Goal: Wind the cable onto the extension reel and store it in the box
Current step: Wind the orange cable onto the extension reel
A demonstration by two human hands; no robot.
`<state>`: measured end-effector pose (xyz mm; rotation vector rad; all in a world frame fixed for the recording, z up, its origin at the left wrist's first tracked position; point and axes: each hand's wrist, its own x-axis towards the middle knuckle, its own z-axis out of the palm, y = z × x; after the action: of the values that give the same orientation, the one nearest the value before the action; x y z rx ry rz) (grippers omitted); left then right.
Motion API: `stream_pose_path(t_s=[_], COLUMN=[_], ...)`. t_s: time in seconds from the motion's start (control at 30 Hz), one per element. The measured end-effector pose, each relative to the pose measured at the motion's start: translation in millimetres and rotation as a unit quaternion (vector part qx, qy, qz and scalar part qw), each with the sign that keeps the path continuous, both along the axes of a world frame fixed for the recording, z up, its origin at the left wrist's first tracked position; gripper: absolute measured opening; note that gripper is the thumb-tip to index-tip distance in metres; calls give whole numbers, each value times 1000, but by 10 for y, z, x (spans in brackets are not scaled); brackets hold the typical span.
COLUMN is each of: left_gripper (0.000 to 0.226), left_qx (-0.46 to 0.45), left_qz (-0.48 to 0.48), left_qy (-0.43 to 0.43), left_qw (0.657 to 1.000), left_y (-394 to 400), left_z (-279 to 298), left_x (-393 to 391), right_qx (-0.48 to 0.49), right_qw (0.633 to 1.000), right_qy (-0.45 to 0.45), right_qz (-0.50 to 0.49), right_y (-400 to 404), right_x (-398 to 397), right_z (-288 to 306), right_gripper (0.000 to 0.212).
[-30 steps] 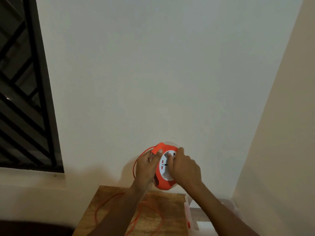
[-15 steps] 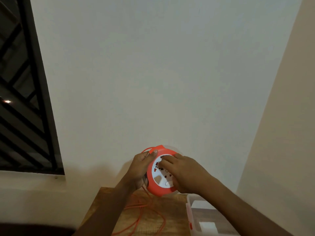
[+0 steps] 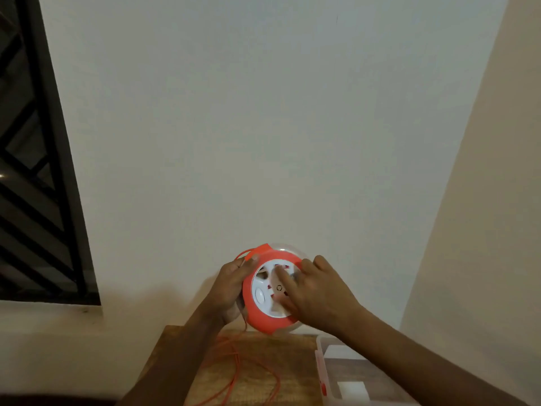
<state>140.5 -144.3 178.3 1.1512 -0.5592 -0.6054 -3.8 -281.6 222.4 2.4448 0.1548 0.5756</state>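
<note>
The left hand (image 3: 231, 285) grips the orange extension reel (image 3: 270, 291) by its rim above the bench's (image 3: 175, 347) far edge; the right hand (image 3: 316, 291) presses straight fingers on its white face. Loose cable (image 3: 234, 373) (orange) trails across the bench beside the clear box (image 3: 322, 364).

Your right hand (image 3: 319, 294) slid from the reel's upper face down and across its white centre, fingers now spread over the sockets. The extension reel (image 3: 270, 290) turned: its white face showed a different set of openings toward you. Your view dropped slightly, so more of the clear box (image 3: 322, 361) and loose orange cable (image 3: 234, 373) came into frame.
</note>
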Motion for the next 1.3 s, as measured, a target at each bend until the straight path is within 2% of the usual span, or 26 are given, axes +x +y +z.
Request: stream_pose_path(t_s=[0.07,0.13,0.2,0.27,0.33,0.47,0.63,0.77,0.97,1.03,1.13,1.3], left_gripper=[50,49,42,38,39,40,47,29,55,51,33,30], left_qx=[-12,-10,-5,0,7,29,44,65,100,105,108,106], left_qz=[19,41,49,46,44,42,24,7,-17,-14,-32,-36], left_qy=[17,29,35,35,30,4,-38,-58,-55,-44,-37,-22], left_qw=[1000,999,998,998,999,999,998,996,993,993,993,994], left_y=[-100,-164,-164,-127,-98,-104,-106,-99,-60,-53,-40,-17], left_z=[5,-26,-71,-109,-116,-76,-10,-13,-52,-67,-61,-59], left_x=[-100,-159,-149,-94,-49,-15,-45,-52,-87,-77,-72,-68], right_qx=[110,232,281,260,199,121,96,61,23,4,-17,-29], right_qw=[991,963,950,961,978,992,989,988,977,974,973,971], right_qy=[-45,-89,-52,-7,26,36,108,141,203,214,216,227], right_qz=[-68,-104,-123,-95,-54,-10,29,33,57,69,82,74], right_y=[98,173,150,96,64,38,32,-4,-64,-53,-49,-18], right_x=[86,117,84,-6,-84,-109,-85,-82,-97,-90,-44,-19], right_z=[82,124,72,3,-55,-133,-74,-50,25,71,152,205], right_gripper=[44,44,47,43,43,59,70,73,82,87,101,114])
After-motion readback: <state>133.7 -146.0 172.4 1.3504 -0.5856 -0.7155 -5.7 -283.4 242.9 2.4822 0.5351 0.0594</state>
